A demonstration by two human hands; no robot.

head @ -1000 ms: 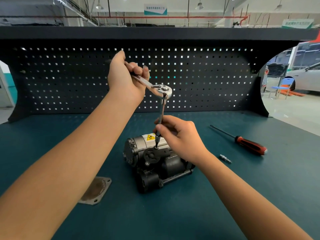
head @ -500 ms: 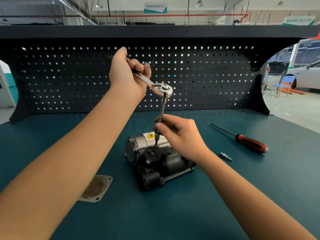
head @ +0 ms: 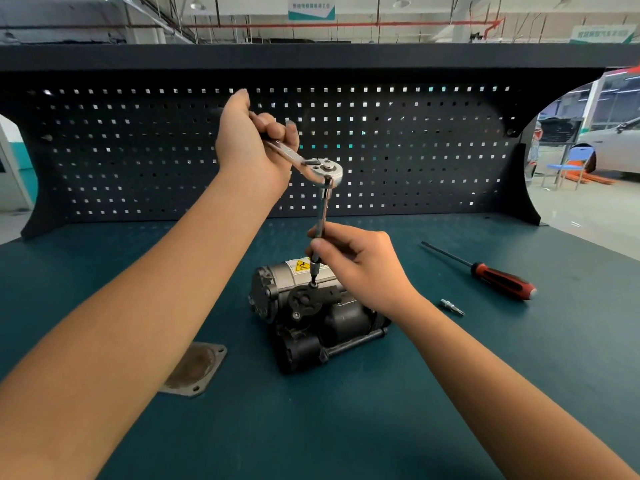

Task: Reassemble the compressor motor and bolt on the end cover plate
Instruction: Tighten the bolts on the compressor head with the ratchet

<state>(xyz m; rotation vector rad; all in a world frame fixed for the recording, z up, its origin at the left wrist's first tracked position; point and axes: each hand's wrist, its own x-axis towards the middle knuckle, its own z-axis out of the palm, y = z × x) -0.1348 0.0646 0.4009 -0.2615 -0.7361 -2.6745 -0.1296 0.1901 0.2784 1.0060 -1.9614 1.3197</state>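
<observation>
The compressor motor (head: 311, 313), silver and black with a yellow warning label, lies on the green bench top. A chrome ratchet wrench (head: 311, 164) stands over it on a long extension bar (head: 323, 216) whose bit sits on a bolt on top of the motor. My left hand (head: 249, 147) grips the ratchet handle, raised in front of the pegboard. My right hand (head: 360, 265) pinches the lower end of the extension bar just above the motor. The rusty end cover plate (head: 197, 368) lies flat on the bench left of the motor, partly hidden by my left forearm.
A red-and-black-handled screwdriver (head: 498, 278) lies on the bench at the right, with a small loose metal bit (head: 452, 306) near it. A black pegboard (head: 415, 150) closes off the back of the bench. Open workshop floor with a blue chair shows at the far right.
The ratchet handle in my left hand has swung very slightly; my right hand stays on the extension bar. The motor and cover plate have not moved.
</observation>
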